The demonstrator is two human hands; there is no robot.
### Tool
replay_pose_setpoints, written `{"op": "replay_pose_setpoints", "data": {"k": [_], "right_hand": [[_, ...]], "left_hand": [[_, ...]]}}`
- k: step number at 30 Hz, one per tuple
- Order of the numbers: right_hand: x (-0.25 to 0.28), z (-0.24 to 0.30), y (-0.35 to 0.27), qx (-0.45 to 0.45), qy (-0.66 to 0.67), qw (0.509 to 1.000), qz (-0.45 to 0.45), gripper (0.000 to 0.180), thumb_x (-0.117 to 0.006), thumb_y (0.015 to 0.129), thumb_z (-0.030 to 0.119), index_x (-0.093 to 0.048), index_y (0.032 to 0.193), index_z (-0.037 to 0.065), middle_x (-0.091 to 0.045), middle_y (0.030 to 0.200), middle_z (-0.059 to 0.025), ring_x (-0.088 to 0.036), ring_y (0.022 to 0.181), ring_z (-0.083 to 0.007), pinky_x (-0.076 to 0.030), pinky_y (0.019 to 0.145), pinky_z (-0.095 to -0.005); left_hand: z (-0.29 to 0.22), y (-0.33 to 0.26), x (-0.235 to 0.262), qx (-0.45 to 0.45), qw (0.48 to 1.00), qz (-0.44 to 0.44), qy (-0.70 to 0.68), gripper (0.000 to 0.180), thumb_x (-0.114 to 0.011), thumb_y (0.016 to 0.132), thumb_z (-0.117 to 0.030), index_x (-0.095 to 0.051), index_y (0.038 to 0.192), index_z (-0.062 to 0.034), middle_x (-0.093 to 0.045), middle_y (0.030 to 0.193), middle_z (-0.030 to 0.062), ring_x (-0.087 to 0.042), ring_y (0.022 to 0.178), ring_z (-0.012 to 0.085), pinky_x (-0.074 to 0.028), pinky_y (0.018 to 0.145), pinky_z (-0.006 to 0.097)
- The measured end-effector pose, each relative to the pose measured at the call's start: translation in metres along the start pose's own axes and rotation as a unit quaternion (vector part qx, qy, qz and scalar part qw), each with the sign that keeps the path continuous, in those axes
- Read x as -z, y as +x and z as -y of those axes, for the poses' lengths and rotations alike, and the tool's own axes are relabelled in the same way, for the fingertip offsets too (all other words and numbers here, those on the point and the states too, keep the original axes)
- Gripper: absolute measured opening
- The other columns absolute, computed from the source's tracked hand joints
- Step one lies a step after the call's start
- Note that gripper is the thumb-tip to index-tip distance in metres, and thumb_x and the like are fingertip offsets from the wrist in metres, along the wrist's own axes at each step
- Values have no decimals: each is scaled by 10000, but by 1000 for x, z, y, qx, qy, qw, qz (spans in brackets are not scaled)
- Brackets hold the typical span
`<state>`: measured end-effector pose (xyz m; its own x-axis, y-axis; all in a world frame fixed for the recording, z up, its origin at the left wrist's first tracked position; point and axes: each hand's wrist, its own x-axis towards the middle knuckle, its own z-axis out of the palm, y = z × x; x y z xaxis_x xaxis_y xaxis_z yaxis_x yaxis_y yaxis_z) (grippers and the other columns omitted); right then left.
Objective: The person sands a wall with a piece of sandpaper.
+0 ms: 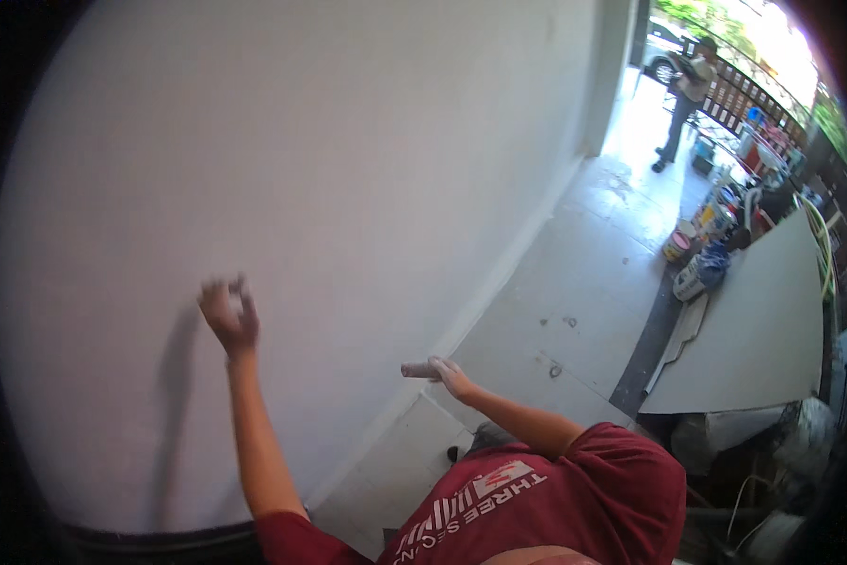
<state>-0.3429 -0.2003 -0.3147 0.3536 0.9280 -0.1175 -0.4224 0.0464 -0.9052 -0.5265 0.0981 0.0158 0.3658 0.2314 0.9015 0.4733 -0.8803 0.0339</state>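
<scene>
My left hand is raised in front of the pale wall, its shadow falling on the wall beside it. Its fingers stand apart from the thumb, with the tips slightly blurred, and nothing shows in them. Lower and to the right, my right hand grips a short, brownish, block-like piece that points toward the wall. Its exact kind cannot be made out. That hand is held over the foot of the wall and the tiled floor.
Grey floor tiles run along the wall toward a bright opening. A person stands there near a slatted fence. On the right, a large pale board leans beside paint buckets, a filled sack and other clutter.
</scene>
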Motion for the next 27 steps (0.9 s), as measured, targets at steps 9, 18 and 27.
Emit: {"op": "replay_pose_setpoints", "data": {"k": [9,18,27], "right_hand": [[28,60,-107,49,-145,983,-103,327,-599,1046,264,-656,1227,-2,-661,1046,-45,-586,1022,-136,-485,894,-306],[92,58,-188,192,-484,832,-190,171,-705,907,147,-755,1037,48,-706,1093,-134,-681,935,-313,-540,846,-403],[108,72,-209,-38,-561,825,64,203,-610,887,124,-725,1022,25,-712,878,-229,-669,813,-431,-535,751,-497]], "left_hand": [[-238,-259,-51,493,556,387,-546,478,-381,1110,-414,-654,1156,-25,-696,1087,87,-657,1075,203,-563,858,379],[-344,-297,-61,472,573,408,-531,253,-583,1054,-260,-602,1019,-11,-698,1035,122,-712,938,212,-618,810,361],[-345,-318,-42,262,748,467,-391,284,-684,972,-260,-686,1065,8,-678,1000,145,-668,946,246,-531,873,377]]}}
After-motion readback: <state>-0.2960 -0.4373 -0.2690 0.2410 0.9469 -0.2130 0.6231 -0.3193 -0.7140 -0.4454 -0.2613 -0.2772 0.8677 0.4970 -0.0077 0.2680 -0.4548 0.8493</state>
